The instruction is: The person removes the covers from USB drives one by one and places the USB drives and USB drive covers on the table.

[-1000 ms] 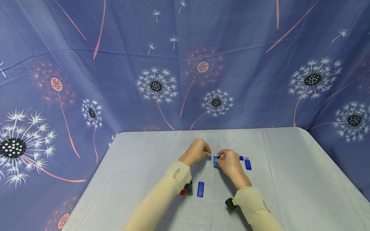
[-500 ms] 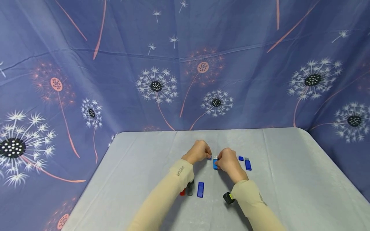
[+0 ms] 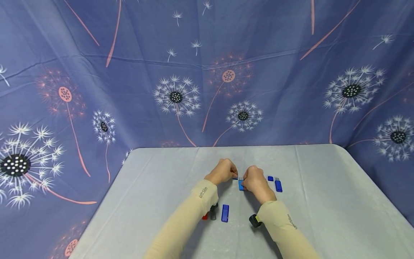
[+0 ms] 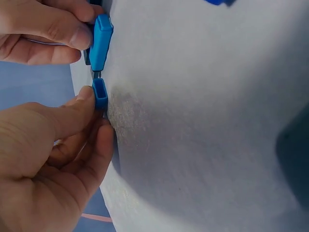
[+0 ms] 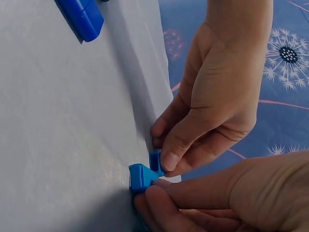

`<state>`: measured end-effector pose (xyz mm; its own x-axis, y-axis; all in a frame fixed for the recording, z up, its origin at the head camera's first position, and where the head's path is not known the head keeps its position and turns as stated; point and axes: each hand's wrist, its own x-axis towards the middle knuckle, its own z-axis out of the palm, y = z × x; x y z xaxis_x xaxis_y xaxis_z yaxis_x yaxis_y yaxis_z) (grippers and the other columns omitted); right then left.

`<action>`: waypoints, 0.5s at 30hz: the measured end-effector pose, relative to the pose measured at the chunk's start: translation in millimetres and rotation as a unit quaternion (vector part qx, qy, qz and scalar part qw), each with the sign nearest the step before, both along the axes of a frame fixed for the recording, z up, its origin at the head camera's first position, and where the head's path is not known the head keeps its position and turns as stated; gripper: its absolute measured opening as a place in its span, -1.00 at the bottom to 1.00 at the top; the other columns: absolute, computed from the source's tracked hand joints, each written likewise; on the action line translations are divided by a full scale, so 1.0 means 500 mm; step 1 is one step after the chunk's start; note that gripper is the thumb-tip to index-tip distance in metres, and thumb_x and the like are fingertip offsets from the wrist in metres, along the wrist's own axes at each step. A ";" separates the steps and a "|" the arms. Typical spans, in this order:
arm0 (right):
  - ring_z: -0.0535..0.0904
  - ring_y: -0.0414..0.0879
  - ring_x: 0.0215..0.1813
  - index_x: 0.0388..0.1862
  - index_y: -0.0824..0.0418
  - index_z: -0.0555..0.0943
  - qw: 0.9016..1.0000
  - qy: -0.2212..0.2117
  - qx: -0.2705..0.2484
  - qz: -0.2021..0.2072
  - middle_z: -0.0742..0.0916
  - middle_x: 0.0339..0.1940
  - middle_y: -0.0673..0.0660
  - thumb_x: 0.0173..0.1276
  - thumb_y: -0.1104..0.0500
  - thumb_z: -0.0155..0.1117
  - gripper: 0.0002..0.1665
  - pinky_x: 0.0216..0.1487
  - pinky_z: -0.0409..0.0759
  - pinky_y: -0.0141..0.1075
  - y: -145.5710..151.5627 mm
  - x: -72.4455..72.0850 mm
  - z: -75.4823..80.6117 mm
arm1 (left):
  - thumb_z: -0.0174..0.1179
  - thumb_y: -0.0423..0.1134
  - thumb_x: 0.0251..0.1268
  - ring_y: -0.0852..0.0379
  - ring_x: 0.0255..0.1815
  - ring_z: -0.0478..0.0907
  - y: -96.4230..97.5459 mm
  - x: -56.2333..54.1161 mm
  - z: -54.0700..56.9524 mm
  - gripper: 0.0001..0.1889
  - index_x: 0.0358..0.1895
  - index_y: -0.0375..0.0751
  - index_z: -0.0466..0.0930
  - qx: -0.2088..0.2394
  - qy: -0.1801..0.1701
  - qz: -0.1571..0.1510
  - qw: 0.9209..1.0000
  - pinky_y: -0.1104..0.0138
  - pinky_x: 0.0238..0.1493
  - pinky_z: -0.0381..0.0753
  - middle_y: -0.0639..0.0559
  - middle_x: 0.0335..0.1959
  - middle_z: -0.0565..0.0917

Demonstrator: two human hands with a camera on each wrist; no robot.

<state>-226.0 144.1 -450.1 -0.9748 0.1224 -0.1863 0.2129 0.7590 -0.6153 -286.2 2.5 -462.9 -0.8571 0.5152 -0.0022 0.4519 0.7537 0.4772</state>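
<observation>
Pinching in both: left hand on light-blue cap, right hand on light-blue USB stick, at cap's 4 o'clock, head view; looks like capping, next move likely needs connector squared to cap, then straight push

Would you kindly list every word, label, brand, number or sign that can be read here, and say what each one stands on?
"LetsSlim": on the left sleeve, small and slightly blurred.
Right sleeve: similar dark print, too small and blurred to read surely.
Light blue USB drive and light blue cap: no lettering can be made out.
</observation>
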 end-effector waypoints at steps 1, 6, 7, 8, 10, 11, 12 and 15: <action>0.69 -0.10 -0.48 -0.42 0.31 0.69 1.000 -0.003 0.004 0.000 0.69 -0.40 0.23 0.15 0.39 0.56 -0.85 -0.28 0.65 -0.15 0.000 0.000 -0.001 | 0.47 -0.23 0.26 0.24 -0.28 0.63 0.000 0.000 -0.001 -0.92 -0.40 -0.06 0.87 0.000 0.001 0.000 1.000 0.47 -0.23 0.57 0.21 -0.46 0.81; 0.69 -0.08 -0.48 -0.44 0.30 0.66 1.000 -0.010 0.003 0.000 0.70 -0.45 0.21 0.17 0.40 0.53 -0.84 -0.32 0.61 -0.16 0.000 0.000 -0.001 | 0.46 -0.25 0.26 0.25 -0.31 0.64 -0.002 0.002 -0.002 -0.94 -0.37 -0.07 0.87 0.002 0.000 -0.002 1.000 0.47 -0.25 0.59 0.18 -0.44 0.81; 0.69 -0.09 -0.49 -0.44 0.30 0.66 1.000 -0.009 0.000 0.000 0.71 -0.46 0.21 0.17 0.41 0.53 -0.84 -0.34 0.61 -0.18 0.000 0.000 -0.001 | 0.46 -0.25 0.27 0.26 -0.32 0.64 -0.002 0.003 -0.002 -0.94 -0.37 -0.07 0.87 0.002 0.000 -0.002 1.000 0.48 -0.26 0.59 0.18 -0.43 0.81; 0.69 -0.09 -0.49 -0.44 0.31 0.66 1.000 -0.008 -0.002 0.000 0.71 -0.46 0.22 0.18 0.42 0.52 -0.85 -0.36 0.61 -0.20 0.000 0.000 -0.001 | 0.46 -0.25 0.27 0.27 -0.33 0.64 -0.002 0.003 -0.002 -0.94 -0.36 -0.07 0.87 0.001 -0.001 -0.001 1.000 0.48 -0.28 0.59 0.17 -0.43 0.81; 0.69 -0.09 -0.50 -0.46 0.32 0.66 1.000 -0.006 -0.004 -0.002 0.70 -0.46 0.23 0.18 0.43 0.49 -0.86 -0.40 0.61 -0.24 0.001 -0.001 -0.002 | 0.46 -0.25 0.27 0.28 -0.36 0.64 -0.002 0.004 -0.001 -0.94 -0.36 -0.09 0.87 0.001 -0.005 0.002 1.000 0.49 -0.30 0.59 0.16 -0.42 0.82; 0.70 -0.08 -0.49 -0.47 0.32 0.66 1.000 -0.005 -0.005 -0.003 0.70 -0.45 0.24 0.19 0.44 0.47 -0.86 -0.41 0.61 -0.25 0.001 -0.001 -0.002 | 0.46 -0.25 0.27 0.28 -0.36 0.64 -0.001 0.004 -0.001 -0.94 -0.36 -0.09 0.87 0.000 -0.006 0.004 1.000 0.49 -0.31 0.59 0.16 -0.42 0.82; 0.70 -0.07 -0.48 -0.48 0.32 0.66 1.000 -0.004 -0.006 -0.003 0.69 -0.44 0.25 0.19 0.45 0.45 -0.86 -0.42 0.61 -0.26 0.001 -0.001 -0.002 | 0.46 -0.26 0.28 0.29 -0.37 0.64 -0.001 0.005 -0.001 -0.94 -0.35 -0.09 0.88 0.000 -0.008 0.005 1.000 0.50 -0.32 0.59 0.15 -0.41 0.82; 0.69 0.00 -0.41 -0.48 0.32 0.66 1.000 0.007 -0.003 0.000 0.70 -0.40 0.27 0.20 0.47 0.38 -0.87 -0.42 0.61 -0.25 0.002 0.002 -0.003 | 0.45 -0.26 0.29 0.28 -0.37 0.64 -0.002 0.005 -0.002 -0.94 -0.33 -0.09 0.88 -0.001 -0.009 0.007 1.000 0.50 -0.33 0.59 0.14 -0.39 0.83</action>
